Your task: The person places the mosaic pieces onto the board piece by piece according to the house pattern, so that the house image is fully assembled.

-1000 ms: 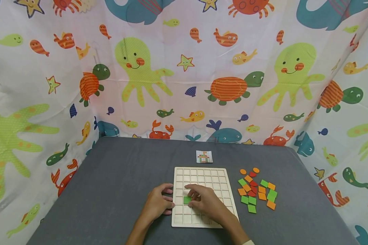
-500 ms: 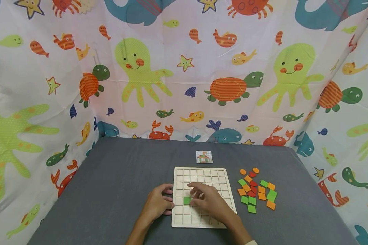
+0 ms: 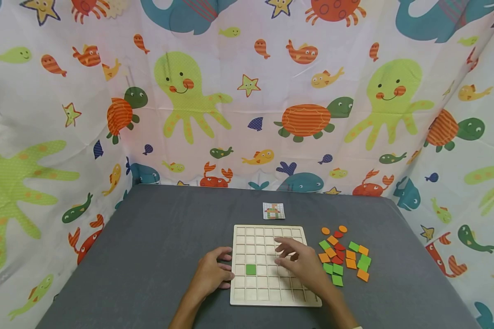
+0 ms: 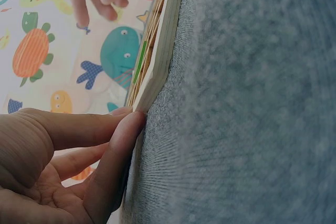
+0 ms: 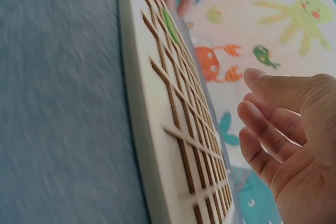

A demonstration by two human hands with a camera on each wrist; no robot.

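A wooden grid board (image 3: pixel 243 294) lies on the table, a green square tile (image 3: pixel 251 269) set in one of its cells left of the middle. At the board's left edge is my left hand (image 3: pixel 211 273). In the left wrist view, that hand's thumb and a finger pinch the board's rim (image 4: pixel 157 72). My right hand (image 3: pixel 300 262) hovers above the right half of the board, its fingers loosely bent and apart. The right wrist view shows nothing between the fingers of this right hand (image 5: pixel 283 129), and the green tile (image 5: pixel 170 26) lies off in the grid.
Right of the board are scattered green squares (image 3: pixel 337 280), orange squares (image 3: pixel 363 275), red pieces (image 3: pixel 337 260) and orange round pieces (image 3: pixel 325 231). Behind the board lies a small card (image 3: pixel 273 211) with a coloured grid picture. A sea-animal curtain (image 3: pixel 247 59) surrounds the grey table (image 3: pixel 181 224).
My right hand has drawn away from the green tile and moved right across the board, leaving the tile in its cell. The left hand stays at the board's edge.
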